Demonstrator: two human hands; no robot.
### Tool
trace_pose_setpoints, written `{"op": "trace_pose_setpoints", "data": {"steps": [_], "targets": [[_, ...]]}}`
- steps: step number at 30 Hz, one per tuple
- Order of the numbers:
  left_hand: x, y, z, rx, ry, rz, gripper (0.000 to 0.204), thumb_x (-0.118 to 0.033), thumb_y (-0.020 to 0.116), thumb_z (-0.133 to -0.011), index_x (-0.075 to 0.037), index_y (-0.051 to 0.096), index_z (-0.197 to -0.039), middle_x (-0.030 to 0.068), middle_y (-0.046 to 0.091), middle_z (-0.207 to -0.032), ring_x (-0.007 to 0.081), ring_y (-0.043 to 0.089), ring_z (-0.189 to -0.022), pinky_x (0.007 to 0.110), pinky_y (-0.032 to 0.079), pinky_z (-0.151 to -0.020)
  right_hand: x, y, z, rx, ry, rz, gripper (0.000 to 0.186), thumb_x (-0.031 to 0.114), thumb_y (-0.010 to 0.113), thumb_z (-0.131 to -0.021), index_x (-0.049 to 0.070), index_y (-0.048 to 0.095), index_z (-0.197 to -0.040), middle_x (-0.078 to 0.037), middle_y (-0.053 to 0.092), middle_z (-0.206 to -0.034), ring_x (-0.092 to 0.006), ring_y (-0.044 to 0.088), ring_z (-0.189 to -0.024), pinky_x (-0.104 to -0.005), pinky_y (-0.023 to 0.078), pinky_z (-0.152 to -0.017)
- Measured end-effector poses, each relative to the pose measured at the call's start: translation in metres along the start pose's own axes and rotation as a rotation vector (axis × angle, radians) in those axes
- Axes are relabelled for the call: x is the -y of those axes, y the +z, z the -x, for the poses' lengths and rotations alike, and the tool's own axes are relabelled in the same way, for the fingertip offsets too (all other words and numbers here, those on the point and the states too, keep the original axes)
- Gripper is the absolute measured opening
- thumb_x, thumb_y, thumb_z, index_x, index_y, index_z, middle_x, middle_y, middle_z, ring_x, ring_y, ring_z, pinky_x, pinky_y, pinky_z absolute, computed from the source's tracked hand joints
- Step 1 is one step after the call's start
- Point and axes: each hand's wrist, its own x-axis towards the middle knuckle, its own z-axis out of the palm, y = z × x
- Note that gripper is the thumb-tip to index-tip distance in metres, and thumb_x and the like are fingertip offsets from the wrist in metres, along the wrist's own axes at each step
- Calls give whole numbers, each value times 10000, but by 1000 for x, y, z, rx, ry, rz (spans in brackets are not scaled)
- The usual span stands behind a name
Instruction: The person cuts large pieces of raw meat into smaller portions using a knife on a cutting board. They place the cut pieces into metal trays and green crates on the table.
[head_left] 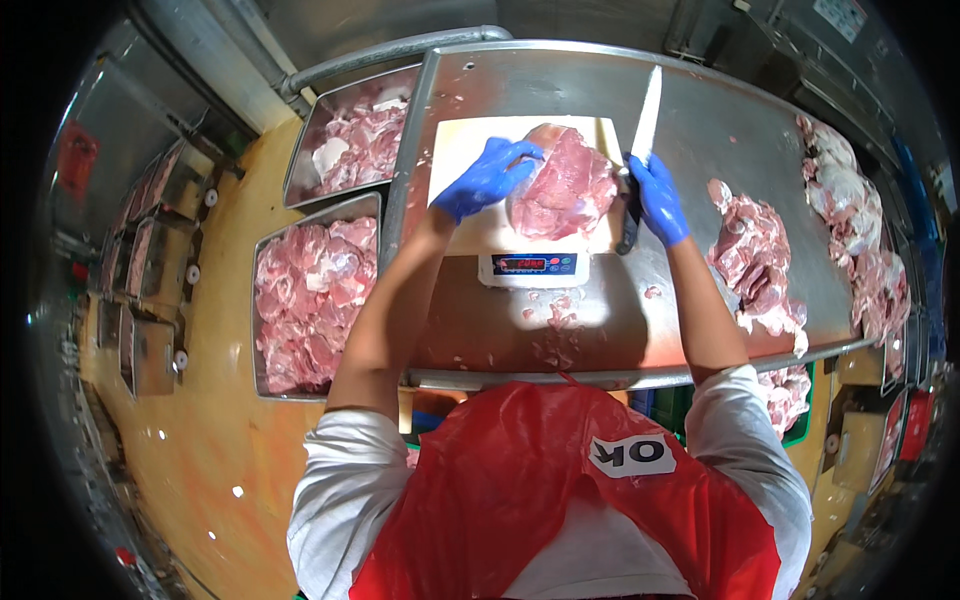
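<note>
A large piece of raw pink meat [565, 185] lies on a white cutting board [465, 235], which sits over a small scale [535, 268] with a lit red display. My left hand [490, 180], in a blue glove, grips the left edge of the meat with its fingertips. On the board's right side, my right hand [658, 198], also gloved in blue, is closed on a knife [649, 115]. Its long bright blade points away from me, and the dark handle end shows below the fingers. The exact grip is partly hidden.
Two metal trays of meat stand left of the steel table [700, 110]: a far tray [300, 165] and a near tray [257, 345]. Cut meat [755, 255] lies right of my right hand, with more meat pieces [850, 200] along the right edge. A green crate [798, 432] stands below.
</note>
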Motion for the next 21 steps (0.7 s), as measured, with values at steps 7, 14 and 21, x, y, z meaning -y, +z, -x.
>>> {"op": "trace_pose_setpoints", "data": {"steps": [7, 14, 21], "targets": [[-8, -6, -44, 110, -362, 445, 532, -257, 676, -844, -139, 473, -1322, 136, 555, -1232, 272, 522, -1134, 382, 427, -983, -17, -39, 109, 176, -396, 808, 143, 172, 512, -956, 31, 513, -931, -160, 594, -731, -312, 602, -600, -426, 476, -554], [-16, -25, -107, 524, -457, 207, 772, -227, 741, -759, -230, 400, -1452, 154, 625, -1155, 245, 633, -951, 374, 542, -825, 20, 39, 87, 385, -269, 786, 195, 195, 399, -966, 48, 511, -1027, -218, 635, -847, -412, 622, -764, -499, 483, -642], [-23, -24, -120, 603, -544, 111, 744, -230, 748, -727, -223, 467, -1415, 143, 668, -1008, 202, 649, -746, 331, 570, -671, 35, 80, 64, 460, -365, 1039, 244, 209, 359, -985, 25, 508, -1040, -216, 652, -862, -398, 644, -812, -479, 506, -718]]}}
